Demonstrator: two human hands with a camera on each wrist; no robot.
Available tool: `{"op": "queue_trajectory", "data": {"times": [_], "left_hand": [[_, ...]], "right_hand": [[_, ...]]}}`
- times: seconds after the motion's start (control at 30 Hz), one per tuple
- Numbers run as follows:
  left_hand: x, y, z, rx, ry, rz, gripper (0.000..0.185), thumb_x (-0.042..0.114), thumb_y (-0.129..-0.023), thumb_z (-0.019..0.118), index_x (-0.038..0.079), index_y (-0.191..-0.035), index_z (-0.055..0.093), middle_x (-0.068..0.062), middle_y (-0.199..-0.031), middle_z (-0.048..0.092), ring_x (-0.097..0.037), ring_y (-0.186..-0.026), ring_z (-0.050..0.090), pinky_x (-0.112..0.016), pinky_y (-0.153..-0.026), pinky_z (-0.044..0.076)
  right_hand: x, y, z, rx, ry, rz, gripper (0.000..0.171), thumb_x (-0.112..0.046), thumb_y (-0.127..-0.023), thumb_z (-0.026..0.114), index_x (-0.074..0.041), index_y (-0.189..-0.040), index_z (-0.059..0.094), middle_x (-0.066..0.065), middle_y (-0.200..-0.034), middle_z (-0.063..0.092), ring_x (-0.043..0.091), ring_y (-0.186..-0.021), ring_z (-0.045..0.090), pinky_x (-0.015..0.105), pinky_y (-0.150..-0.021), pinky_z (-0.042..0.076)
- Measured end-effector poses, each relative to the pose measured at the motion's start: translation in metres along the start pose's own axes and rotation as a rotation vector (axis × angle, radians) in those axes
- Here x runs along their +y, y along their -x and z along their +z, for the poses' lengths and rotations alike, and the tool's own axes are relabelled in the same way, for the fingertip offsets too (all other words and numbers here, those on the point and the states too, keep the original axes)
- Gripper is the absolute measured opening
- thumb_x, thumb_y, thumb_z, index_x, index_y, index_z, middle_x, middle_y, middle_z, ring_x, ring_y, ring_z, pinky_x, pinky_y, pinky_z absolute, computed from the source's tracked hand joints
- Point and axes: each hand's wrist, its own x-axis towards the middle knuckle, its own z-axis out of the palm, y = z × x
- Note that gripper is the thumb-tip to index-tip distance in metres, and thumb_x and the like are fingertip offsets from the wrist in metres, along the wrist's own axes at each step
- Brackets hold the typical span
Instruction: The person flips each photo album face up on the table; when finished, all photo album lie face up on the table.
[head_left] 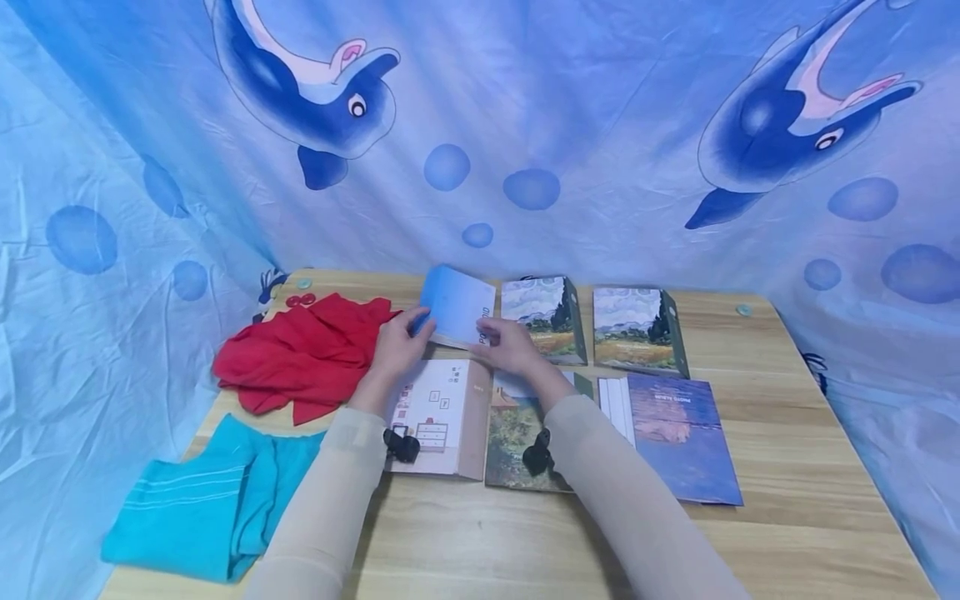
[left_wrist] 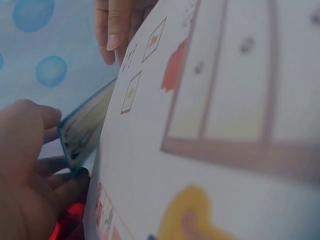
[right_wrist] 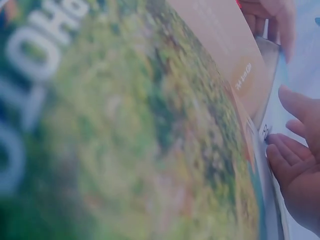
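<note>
A blue album is held tilted above the far middle of the counter, clamped between the left hand and right hand. Five albums already lie flat; this one seems not yet placed.

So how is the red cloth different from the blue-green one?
The red cloth lies crumpled in a heap, while the turquoise cloth is folded fairly flat. The red cloth is plain; the turquoise cloth has thin pale stripes. The red cloth sits farther back, right beside the left hand; the turquoise cloth lies at the near left corner of the wooden table. Both rest on that table.
</note>
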Motion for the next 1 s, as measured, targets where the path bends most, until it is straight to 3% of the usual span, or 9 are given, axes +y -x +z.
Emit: {"op": "queue_trajectory", "data": {"times": [0.2,0.37,0.67,0.83,1.0], "left_hand": [[0.001,0.002,0.001,-0.125,-0.029,-0.085,0.052,0.033,-0.105,0.055,0.01,-0.151,0.048,-0.015,-0.153,0.047,-0.034,-0.144,0.04,-0.051,-0.117,0.036],[0.003,0.003,0.003,-0.156,-0.009,-0.119,0.052,0.031,-0.105,0.054,0.009,-0.152,0.047,-0.016,-0.155,0.044,-0.035,-0.145,0.037,-0.052,-0.119,0.033],[0.006,0.004,0.005,-0.153,-0.008,-0.059,0.051,0.025,-0.105,0.055,0.007,-0.152,0.046,-0.015,-0.156,0.044,-0.033,-0.147,0.036,-0.049,-0.119,0.032],[0.015,0.003,0.009,-0.118,-0.011,0.023,0.049,0.019,-0.103,0.058,0.005,-0.149,0.049,-0.016,-0.153,0.047,-0.033,-0.145,0.039,-0.047,-0.119,0.033],[0.029,0.002,0.021,-0.166,-0.022,0.097,0.051,0.022,-0.102,0.06,0.006,-0.149,0.049,-0.015,-0.157,0.042,-0.033,-0.147,0.034,-0.048,-0.122,0.028]], "right_hand": [[0.002,0.003,-0.007,-0.034,0.047,-0.007,0.063,-0.03,-0.095,0.073,-0.003,-0.147,0.051,0.016,-0.146,0.055,0.032,-0.131,0.055,0.042,-0.112,0.043],[0.002,0.006,-0.01,-0.048,0.065,-0.005,0.063,-0.031,-0.095,0.072,-0.002,-0.147,0.05,0.017,-0.146,0.054,0.032,-0.131,0.055,0.042,-0.112,0.044],[0.003,0.011,-0.011,-0.048,-0.017,0.015,0.06,-0.03,-0.097,0.07,-0.003,-0.148,0.05,0.016,-0.147,0.054,0.03,-0.133,0.054,0.039,-0.112,0.043],[0.004,0.014,-0.014,0.013,-0.105,0.017,0.055,-0.028,-0.099,0.068,-0.003,-0.145,0.052,0.015,-0.143,0.058,0.029,-0.129,0.057,0.039,-0.11,0.045],[0.003,0.016,-0.021,0.083,-0.123,-0.01,0.051,-0.024,-0.099,0.067,-0.001,-0.143,0.054,0.016,-0.14,0.06,0.029,-0.126,0.06,0.04,-0.109,0.047]]}}
